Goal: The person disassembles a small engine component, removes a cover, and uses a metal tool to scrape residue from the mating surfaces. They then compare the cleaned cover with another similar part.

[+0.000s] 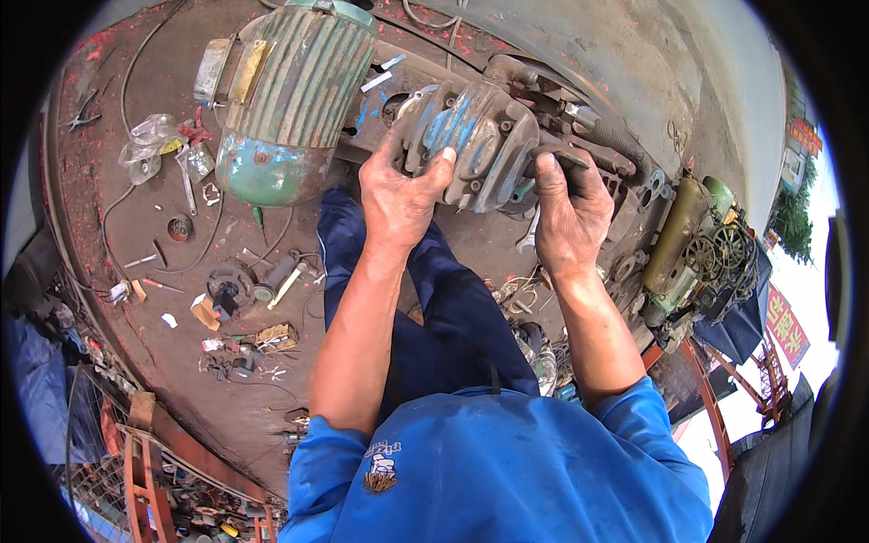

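In front of me is a grimy, ribbed metal housing [472, 136] with patches of blue paint. A short dark shaft [563, 155] sticks out of its right end. Around the housing's left end, my left hand [396, 195] is closed, thumb over the near side. My right hand [572, 217] has its thumb and fingers closed around the shaft; part of those fingers is hidden. Just left of the housing lies a large finned electric motor [294, 100], green with blue paint. Behind the shaft runs a dark ribbed hose [606, 136].
Across the ground at left lie a hammer [147, 257], a wrench [186, 185], a clear plastic bag [149, 143], cables and a grinder-like tool [279, 277]. At right stands machinery with an olive cylinder [675, 233]. My legs [453, 317] flank the near ground.
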The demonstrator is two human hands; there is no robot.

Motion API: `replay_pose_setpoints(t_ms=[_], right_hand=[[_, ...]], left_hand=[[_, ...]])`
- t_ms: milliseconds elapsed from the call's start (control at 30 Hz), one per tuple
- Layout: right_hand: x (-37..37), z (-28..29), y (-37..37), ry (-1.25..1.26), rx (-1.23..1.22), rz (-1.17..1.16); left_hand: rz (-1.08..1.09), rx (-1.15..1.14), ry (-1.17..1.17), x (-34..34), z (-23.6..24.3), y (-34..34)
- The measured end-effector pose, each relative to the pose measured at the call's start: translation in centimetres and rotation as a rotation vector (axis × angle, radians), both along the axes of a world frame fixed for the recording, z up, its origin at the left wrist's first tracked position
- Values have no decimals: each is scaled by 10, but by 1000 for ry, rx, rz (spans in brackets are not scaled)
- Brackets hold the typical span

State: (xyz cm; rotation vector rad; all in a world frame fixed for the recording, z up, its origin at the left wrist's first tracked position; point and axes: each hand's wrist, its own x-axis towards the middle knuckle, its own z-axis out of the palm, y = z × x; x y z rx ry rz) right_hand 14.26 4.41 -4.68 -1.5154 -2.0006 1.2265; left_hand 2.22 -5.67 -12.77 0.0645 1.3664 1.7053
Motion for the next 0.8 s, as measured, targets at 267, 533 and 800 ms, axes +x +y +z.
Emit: replay_pose_setpoints(t_ms=[267, 533, 800], right_hand=[[18, -4, -4, 3, -95, -28], [8, -5, -6, 92, 47, 73], [-6, -10, -15, 223, -33, 110]], left_hand=[[3, -31, -36, 23, -10, -10], [-15, -45, -149, 13, -10, -12], [-27, 52, -307, -2, -31, -27]])
